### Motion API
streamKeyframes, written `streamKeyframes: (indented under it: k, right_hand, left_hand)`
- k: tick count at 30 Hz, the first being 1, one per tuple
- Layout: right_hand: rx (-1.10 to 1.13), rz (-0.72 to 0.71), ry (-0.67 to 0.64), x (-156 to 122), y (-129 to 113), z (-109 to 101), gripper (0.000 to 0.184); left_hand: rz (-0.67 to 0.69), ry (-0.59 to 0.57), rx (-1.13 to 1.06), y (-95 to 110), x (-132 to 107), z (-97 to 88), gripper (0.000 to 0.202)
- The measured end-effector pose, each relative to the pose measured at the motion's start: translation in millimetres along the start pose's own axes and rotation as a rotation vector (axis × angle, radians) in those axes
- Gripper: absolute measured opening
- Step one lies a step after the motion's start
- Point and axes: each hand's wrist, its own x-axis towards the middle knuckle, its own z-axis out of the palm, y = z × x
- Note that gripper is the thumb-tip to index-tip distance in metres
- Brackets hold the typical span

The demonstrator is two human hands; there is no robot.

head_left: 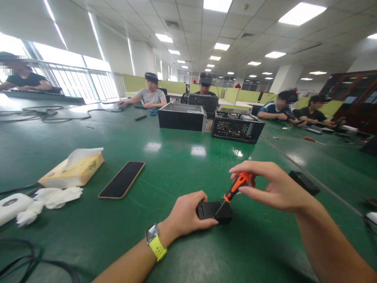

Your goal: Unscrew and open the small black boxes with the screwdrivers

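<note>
My left hand (pixel 188 212) grips a small black rectangular box (pixel 209 211) from its left side, fingers behind it and thumb along the near edge. The box lies on the green table. My right hand (pixel 268 184) holds an orange and black screwdriver (pixel 236 185) by its handle, with the fingertips around the upper end. The screwdriver leans, and its thin shaft points down to the left. Its tip meets the top of the box near my left thumb. Whether the tip sits in a screw is too small to make out.
A phone (pixel 122 181) and a tissue pack (pixel 73 169) lie to the left, by crumpled tissue (pixel 55 198) and cables. Another black block (pixel 304 182) is behind my right wrist. Two computer cases (pixel 182 118) stand ahead. Several people sit around the table.
</note>
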Motion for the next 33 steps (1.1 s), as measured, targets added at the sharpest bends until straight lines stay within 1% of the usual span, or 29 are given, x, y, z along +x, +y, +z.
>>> streamKeyframes:
  k: [3,5,11,13,15,17,21,22,24,25,28,29,31,33]
  right_hand:
    - [-0.076,0.021,0.065,1.0,1.0,2.6,0.022]
    - [-0.098,0.033,0.09,2.9,1.8,5.3,0.022]
    - [0.032,0.049,0.035,4.4,5.3,6.5,0.03]
    - [-0.003,0.062,0.064,3.4,6.1,6.7,0.029]
    - [-0.068,0.058,0.103,3.3,5.8,8.2,0.024]
    - [-0.094,0.047,0.115,4.1,4.2,10.1,0.022]
    - [-0.009,0.037,0.073,5.7,0.1,10.4,0.03]
    - [0.008,0.038,0.065,5.5,-0.2,9.5,0.028]
    - [0.014,0.052,0.062,4.7,0.6,7.5,0.019]
    - [-0.003,0.063,0.069,4.3,1.6,6.7,0.018]
    - [-0.094,0.085,0.109,3.9,5.1,5.4,0.037]
    - [-0.115,0.088,0.118,4.1,5.9,5.1,0.04]
    - [-0.101,0.093,0.106,4.5,6.5,4.3,0.034]
    - [-0.045,0.094,0.068,4.5,6.4,2.5,0.021]
  left_hand:
    - [-0.005,0.006,0.004,-1.0,0.7,-0.3,0.045]
    - [-0.01,0.002,0.0,-1.5,1.9,-0.7,0.044]
    - [0.001,0.0,0.004,-5.5,7.2,-1.7,0.045]
    - [0.016,-0.005,0.006,-7.1,8.1,-2.4,0.045]
    - [0.025,-0.008,0.003,-8.1,8.5,-3.3,0.046]
    - [0.028,-0.016,-0.004,-8.3,8.5,-4.2,0.045]
    - [0.028,-0.021,-0.008,-8.1,8.3,-4.6,0.044]
    - [0.029,-0.02,-0.009,-8.1,8.2,-4.5,0.044]
    - [0.029,-0.022,-0.011,-8.4,8.1,-4.1,0.045]
    - [0.028,-0.026,-0.013,-8.6,8.1,-4.1,0.045]
    - [0.026,-0.031,-0.013,-8.9,8.3,-4.2,0.045]
    - [0.027,-0.03,-0.012,-9.0,8.3,-4.3,0.045]
    - [0.029,-0.024,-0.007,-9.5,8.4,-4.2,0.045]
    - [0.033,-0.02,-0.004,-10.3,8.6,-4.0,0.045]
